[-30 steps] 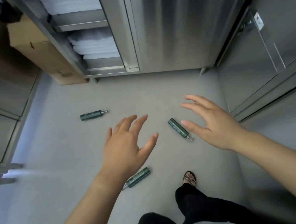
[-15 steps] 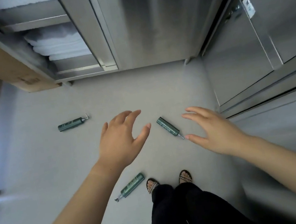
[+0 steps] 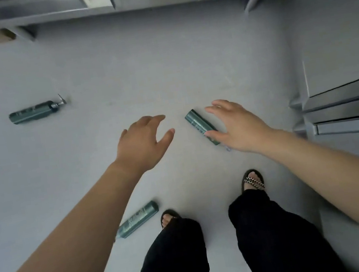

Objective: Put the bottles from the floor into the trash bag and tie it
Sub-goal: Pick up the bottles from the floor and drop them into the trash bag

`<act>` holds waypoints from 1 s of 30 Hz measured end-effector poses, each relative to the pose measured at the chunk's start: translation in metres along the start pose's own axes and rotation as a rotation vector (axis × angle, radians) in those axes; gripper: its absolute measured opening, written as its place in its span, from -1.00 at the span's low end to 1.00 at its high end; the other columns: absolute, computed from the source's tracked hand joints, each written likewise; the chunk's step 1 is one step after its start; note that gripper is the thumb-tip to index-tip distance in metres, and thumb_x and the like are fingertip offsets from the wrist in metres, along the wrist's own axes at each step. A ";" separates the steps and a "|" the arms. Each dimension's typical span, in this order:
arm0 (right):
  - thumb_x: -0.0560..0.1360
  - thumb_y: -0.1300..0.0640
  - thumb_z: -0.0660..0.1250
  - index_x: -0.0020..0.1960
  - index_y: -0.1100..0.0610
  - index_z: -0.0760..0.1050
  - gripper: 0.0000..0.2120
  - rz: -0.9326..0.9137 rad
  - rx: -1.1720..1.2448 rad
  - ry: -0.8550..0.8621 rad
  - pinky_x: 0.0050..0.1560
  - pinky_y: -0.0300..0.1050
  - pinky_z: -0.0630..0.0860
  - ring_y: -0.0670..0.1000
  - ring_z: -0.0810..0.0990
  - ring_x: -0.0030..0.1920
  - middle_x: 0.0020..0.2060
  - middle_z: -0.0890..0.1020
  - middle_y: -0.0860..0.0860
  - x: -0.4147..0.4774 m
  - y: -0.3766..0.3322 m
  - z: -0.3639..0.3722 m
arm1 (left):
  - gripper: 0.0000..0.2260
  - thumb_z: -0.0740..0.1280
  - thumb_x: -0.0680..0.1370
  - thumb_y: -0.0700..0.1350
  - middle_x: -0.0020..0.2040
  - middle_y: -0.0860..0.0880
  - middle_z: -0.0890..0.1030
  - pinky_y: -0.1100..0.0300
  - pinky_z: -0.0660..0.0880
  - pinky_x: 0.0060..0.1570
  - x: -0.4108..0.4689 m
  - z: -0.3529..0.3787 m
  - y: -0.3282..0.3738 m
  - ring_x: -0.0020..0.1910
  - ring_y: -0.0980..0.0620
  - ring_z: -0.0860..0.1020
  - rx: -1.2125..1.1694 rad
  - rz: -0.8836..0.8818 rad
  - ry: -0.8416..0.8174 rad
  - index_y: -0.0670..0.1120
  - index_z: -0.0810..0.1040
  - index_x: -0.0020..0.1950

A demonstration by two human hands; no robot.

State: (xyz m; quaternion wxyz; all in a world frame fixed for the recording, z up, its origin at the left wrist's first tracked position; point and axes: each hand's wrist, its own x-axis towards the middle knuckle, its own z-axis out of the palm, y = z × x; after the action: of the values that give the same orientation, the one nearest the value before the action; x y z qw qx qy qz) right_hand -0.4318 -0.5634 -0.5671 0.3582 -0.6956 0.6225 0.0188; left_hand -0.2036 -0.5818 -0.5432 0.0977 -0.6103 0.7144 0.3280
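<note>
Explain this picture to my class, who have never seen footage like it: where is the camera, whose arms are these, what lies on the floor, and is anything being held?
The camera sits on a person's head and looks forward and down, so you see that person's own arms, legs and sandalled feet. There is no machine here, only two bare hands. Three green bottles lie on their sides on the grey floor: one far off to the left with a pump top, one near the left foot, and one in the middle. The right hand is open and spread over the middle bottle; whether it touches is unclear. The left hand is open and empty. Metal cabinets line the walls. No trash bag is in view.
</note>
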 end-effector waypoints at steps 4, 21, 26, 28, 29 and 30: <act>0.49 -0.15 0.24 0.47 0.03 0.14 -0.37 0.039 -0.066 -0.101 0.32 0.11 0.30 0.12 0.15 0.43 0.47 0.19 0.06 0.071 0.067 0.090 | -0.57 0.14 0.56 0.16 0.38 -0.01 0.40 0.00 0.35 0.27 0.072 0.106 -0.024 0.15 -0.09 0.50 -0.034 0.049 -0.017 0.04 0.33 0.40; 0.48 -0.04 0.30 0.52 -0.04 -0.09 -0.23 0.144 -0.077 0.089 0.17 0.11 0.44 0.20 0.34 0.28 0.45 0.16 0.11 0.192 0.196 0.301 | -0.45 0.15 0.55 0.18 0.56 -0.04 0.05 -0.15 0.11 0.44 0.235 0.356 -0.173 0.53 -0.08 0.01 0.227 0.115 0.030 0.07 0.11 0.50; 0.49 0.02 0.29 0.51 -0.06 -0.14 -0.22 0.096 -0.116 0.107 0.04 0.11 0.49 0.17 0.41 0.15 0.38 0.25 0.11 0.183 0.189 0.322 | -0.44 0.15 0.55 0.17 0.57 -0.03 -0.01 -0.15 0.12 0.41 0.220 0.381 -0.191 0.53 -0.06 -0.01 0.181 0.077 0.089 0.09 0.08 0.51; 0.49 0.00 0.29 0.51 -0.05 -0.15 -0.22 0.093 -0.079 0.127 0.03 0.11 0.50 0.17 0.42 0.14 0.35 0.29 0.12 0.182 0.183 0.327 | -0.42 0.13 0.55 0.19 0.57 -0.02 -0.07 -0.14 0.09 0.43 0.212 0.388 -0.200 0.54 -0.05 -0.05 0.194 0.089 0.097 0.11 0.02 0.52; 0.49 -0.01 0.29 0.52 -0.04 -0.15 -0.21 0.096 -0.060 0.130 0.04 0.11 0.49 0.17 0.42 0.14 0.34 0.30 0.12 0.181 0.179 0.330 | -0.42 0.11 0.56 0.20 0.57 -0.02 -0.10 -0.14 0.06 0.44 0.208 0.392 -0.204 0.54 -0.04 -0.08 0.199 0.092 0.100 0.12 -0.01 0.52; 0.48 -0.02 0.30 0.52 -0.04 -0.15 -0.20 0.097 -0.039 0.130 0.06 0.11 0.49 0.16 0.42 0.16 0.35 0.30 0.12 0.181 0.176 0.332 | -0.42 0.09 0.56 0.20 0.57 -0.01 -0.12 -0.14 0.03 0.45 0.204 0.395 -0.208 0.54 -0.04 -0.10 0.200 0.094 0.107 0.13 -0.03 0.52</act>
State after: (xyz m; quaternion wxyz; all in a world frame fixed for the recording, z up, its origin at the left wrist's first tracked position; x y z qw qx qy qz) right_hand -0.4061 -0.5392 -0.9827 0.3020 -0.6712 0.6770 0.0031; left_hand -0.1600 -0.5229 -1.0286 0.1045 -0.5798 0.7757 0.2263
